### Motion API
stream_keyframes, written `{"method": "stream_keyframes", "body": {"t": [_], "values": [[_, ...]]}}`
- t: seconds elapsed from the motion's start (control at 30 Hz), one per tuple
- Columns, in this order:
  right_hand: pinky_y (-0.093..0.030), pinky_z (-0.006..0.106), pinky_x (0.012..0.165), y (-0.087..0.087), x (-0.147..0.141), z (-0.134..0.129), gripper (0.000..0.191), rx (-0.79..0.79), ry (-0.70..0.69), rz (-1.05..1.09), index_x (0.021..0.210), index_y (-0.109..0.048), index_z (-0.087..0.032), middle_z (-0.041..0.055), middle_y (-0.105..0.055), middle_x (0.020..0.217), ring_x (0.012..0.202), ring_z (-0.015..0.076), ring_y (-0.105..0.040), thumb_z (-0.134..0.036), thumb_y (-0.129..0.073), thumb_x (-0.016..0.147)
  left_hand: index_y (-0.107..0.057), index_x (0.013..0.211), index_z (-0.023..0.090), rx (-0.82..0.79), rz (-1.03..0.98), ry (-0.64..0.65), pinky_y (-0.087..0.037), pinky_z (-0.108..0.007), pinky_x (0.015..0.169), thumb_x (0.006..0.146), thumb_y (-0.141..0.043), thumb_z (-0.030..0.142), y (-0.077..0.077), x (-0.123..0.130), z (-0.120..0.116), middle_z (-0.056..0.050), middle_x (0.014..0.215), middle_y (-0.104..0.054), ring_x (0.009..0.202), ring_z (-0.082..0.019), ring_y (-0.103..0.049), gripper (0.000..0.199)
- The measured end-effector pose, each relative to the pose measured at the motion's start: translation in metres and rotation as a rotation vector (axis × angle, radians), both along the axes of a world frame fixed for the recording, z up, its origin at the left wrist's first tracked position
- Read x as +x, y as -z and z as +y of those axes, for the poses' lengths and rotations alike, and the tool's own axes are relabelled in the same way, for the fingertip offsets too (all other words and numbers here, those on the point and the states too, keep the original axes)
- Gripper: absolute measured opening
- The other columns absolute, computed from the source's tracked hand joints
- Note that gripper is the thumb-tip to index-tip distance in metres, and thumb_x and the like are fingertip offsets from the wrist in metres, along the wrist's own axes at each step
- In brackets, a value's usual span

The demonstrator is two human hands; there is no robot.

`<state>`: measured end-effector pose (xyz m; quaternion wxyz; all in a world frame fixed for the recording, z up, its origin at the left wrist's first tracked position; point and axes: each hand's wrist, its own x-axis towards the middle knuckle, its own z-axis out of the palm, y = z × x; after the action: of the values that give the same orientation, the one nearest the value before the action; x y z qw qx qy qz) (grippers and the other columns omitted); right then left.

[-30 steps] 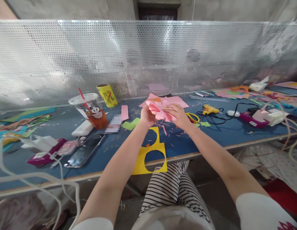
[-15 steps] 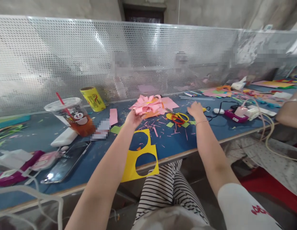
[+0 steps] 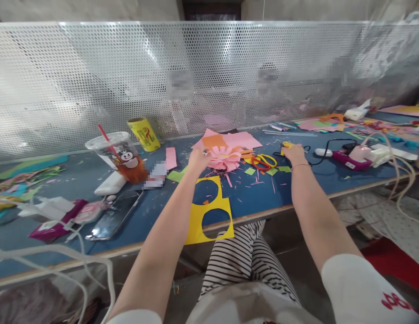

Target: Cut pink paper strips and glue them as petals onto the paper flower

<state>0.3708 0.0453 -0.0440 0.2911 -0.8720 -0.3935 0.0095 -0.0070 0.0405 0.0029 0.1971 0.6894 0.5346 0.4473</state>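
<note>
A pink paper flower (image 3: 224, 157) made of looped strips rests at the middle of the blue table. My left hand (image 3: 198, 161) has its fingers closed at the flower's left edge; the fingertips are partly hidden. To the right, my right hand (image 3: 295, 154) is closed around a yellow hot glue gun (image 3: 287, 144) with a black cord. Between the flower and that hand lie scissors (image 3: 263, 161) with red and yellow handles. Pink paper sheets (image 3: 248, 140) and an orange piece (image 3: 213, 142) lie behind the flower. Yellow paper with round cut-outs (image 3: 195, 225) overhangs the front edge.
On the left stand a drink cup (image 3: 123, 157) with a red straw and a yellow tube (image 3: 144, 134). A phone (image 3: 114, 216) and purple power strip (image 3: 57, 220) lie nearer. Another purple strip (image 3: 351, 160) is right. A perforated metal screen (image 3: 128, 67) runs behind.
The flower has come down toward me and its face now shows. My right hand has closed on the glue gun. The view has shifted slightly left.
</note>
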Motion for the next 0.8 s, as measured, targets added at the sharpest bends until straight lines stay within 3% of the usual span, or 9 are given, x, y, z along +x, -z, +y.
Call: {"method": "stream_keyframes", "body": {"t": [0.1, 0.27, 0.4, 0.53, 0.8], "values": [[-0.044, 0.034, 0.090, 0.001, 0.002, 0.002, 0.062, -0.029, -0.018, -0.046, 0.108, -0.058, 0.002, 0.0271, -0.058, 0.113, 0.110, 0.0308, -0.055, -0.051, -0.054, 0.076, -0.064, 0.073, 0.020, 0.001, 0.337, 0.028, -0.041, -0.035, 0.088, 0.063, -0.062, 0.030, -0.001, 0.008, -0.009, -0.009, 0.088, -0.066, 0.095, -0.027, -0.058, 0.014], [-0.047, 0.037, 0.085, 0.000, 0.012, 0.004, 0.061, -0.123, -0.036, -0.029, 0.104, -0.064, -0.005, 0.0209, -0.063, 0.111, 0.106, 0.0318, -0.058, -0.056, -0.055, 0.072, -0.065, 0.074, 0.023, -0.051, 0.432, 0.015, -0.042, -0.033, 0.079, 0.061, -0.066, 0.037, -0.004, 0.008, -0.017, -0.008, 0.086, -0.066, 0.087, -0.026, -0.059, 0.019], [-0.051, 0.032, 0.067, -0.006, 0.012, 0.000, 0.054, -0.160, -0.101, 0.059, 0.094, -0.066, -0.008, 0.0153, -0.069, 0.084, 0.080, 0.0256, -0.066, -0.055, -0.063, 0.067, -0.064, 0.075, 0.023, -0.082, 0.391, 0.030, -0.042, -0.033, 0.082, 0.056, -0.070, 0.033, -0.006, 0.005, -0.018, -0.007, 0.088, -0.067, 0.090, -0.027, -0.059, 0.021], [-0.047, 0.029, 0.047, -0.012, 0.003, -0.007, 0.050, -0.156, -0.120, 0.191, 0.085, -0.066, -0.006, 0.0103, -0.063, 0.060, 0.050, 0.0192, -0.060, -0.052, -0.067, 0.066, -0.063, 0.070, 0.021, -0.066, 0.276, 0.043, -0.042, -0.033, 0.084, 0.055, -0.071, 0.031, -0.004, 0.006, -0.016, -0.008, 0.086, -0.066, 0.092, -0.028, -0.058, 0.020], [-0.050, 0.024, 0.050, -0.011, -0.016, -0.004, 0.030, 0.001, -0.296, 0.527, 0.100, -0.064, -0.012, 0.0068, -0.064, 0.083, 0.059, 0.0120, -0.057, -0.023, -0.063, 0.072, -0.062, 0.066, 0.019, -0.041, 0.166, 0.018, -0.039, -0.035, 0.090, 0.052, -0.071, 0.031, -0.002, 0.010, -0.012, -0.008, 0.082, -0.065, 0.094, -0.028, -0.057, 0.021]]}}
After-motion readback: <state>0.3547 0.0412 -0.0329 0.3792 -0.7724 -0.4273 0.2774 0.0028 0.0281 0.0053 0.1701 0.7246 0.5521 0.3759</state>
